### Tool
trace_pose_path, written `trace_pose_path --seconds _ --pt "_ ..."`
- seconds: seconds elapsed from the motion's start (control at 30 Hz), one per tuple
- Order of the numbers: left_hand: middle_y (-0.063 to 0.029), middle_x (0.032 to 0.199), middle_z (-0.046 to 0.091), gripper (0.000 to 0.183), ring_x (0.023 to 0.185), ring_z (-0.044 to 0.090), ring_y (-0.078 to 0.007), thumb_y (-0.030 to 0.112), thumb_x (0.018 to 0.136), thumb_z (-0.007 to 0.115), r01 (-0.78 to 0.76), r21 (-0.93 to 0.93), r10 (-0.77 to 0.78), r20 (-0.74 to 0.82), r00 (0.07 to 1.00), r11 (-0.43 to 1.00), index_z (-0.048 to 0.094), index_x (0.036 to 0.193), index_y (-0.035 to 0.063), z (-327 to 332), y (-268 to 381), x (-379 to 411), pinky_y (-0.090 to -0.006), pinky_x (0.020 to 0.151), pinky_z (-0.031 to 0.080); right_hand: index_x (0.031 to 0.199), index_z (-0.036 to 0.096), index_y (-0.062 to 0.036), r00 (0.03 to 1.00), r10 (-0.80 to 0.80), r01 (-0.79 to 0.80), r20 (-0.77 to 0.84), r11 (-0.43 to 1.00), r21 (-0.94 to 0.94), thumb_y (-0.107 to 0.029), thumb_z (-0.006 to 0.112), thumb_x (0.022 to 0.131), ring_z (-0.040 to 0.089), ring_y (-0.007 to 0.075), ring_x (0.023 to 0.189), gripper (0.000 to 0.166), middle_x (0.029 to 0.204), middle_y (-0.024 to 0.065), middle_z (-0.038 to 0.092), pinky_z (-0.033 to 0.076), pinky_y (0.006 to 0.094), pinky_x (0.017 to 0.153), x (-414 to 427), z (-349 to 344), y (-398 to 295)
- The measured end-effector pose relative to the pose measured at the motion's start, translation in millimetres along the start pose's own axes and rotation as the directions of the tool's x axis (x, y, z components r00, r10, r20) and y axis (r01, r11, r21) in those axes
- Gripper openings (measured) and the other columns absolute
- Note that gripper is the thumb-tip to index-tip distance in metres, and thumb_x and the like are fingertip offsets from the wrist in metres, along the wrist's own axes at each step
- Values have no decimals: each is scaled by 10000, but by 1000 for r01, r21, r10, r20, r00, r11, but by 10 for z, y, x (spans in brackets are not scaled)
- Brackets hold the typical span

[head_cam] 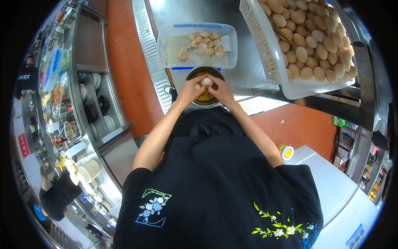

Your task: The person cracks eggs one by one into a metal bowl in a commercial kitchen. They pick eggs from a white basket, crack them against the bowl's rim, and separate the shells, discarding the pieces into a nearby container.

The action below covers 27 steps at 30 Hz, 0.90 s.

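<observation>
Over a round metal pot, my left hand and my right hand meet with fingertips on a pale egg. The egg may be cracked; its underside is partly hidden. Another pale rounded piece shows by my left fingers, too small to identify. Inside the pot lies yellow-orange raw egg. Just beyond it, a clear plastic container with blue clips holds several broken eggshells. To the right, a white perforated plastic basket is heaped with whole brown eggs.
A stainless steel table carries the container and basket. On the left, a steel counter stands over shelves of stacked plates; a person in black is beyond it. A white cabinet and a lidded tub are at right.
</observation>
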<state>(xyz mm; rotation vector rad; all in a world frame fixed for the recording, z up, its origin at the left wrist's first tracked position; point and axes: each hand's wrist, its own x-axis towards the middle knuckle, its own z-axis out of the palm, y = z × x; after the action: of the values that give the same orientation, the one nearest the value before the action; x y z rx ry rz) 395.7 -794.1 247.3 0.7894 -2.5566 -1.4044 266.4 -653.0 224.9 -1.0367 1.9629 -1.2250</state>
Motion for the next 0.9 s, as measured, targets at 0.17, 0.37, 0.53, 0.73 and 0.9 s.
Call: trace_pose_path --seconds 0.17,0.37,0.53,0.73,0.9 --pt "-197 1149 701 454 1059 660 -398 214 864 708 -19 47 19 -4 1000 999 654 1307 128 26 -17 28 -421 904 536 1321 584 -31 991 -114 113 -66 993 -22 -100 664 851 665 319 904 482 1081 191 662 536 368 805 7 40 61" --pt "-196 1155 699 446 1069 658 -394 184 872 699 -47 52 48 -8 999 998 651 1313 135 53 -61 63 -420 899 535 1325 586 -44 993 -92 92 -80 996 0 -78 659 849 664 307 861 483 1060 182 652 536 362 778 8 45 30" --pt "-187 1162 698 450 1074 659 -385 175 872 700 -34 47 34 -1 999 998 649 1319 150 58 -82 66 -411 898 537 1325 591 -47 995 -75 78 -67 996 41 -74 657 854 664 299 837 476 1048 177 653 535 361 763 5 51 64" --pt "-177 1171 697 462 1078 661 -378 169 861 696 -85 35 86 -13 996 996 649 1321 157 51 -121 82 -412 901 536 1322 591 -42 996 -65 67 -57 997 42 -66 650 857 660 308 854 470 1048 179 651 533 366 777 2 26 66" --pt "-171 1170 700 468 1074 660 -380 181 852 695 -97 72 97 3 995 993 652 1318 159 41 -121 92 -416 906 536 1320 579 -23 994 -84 85 -64 996 13 -66 642 860 654 327 884 467 1057 178 648 529 376 799 6 19 49"
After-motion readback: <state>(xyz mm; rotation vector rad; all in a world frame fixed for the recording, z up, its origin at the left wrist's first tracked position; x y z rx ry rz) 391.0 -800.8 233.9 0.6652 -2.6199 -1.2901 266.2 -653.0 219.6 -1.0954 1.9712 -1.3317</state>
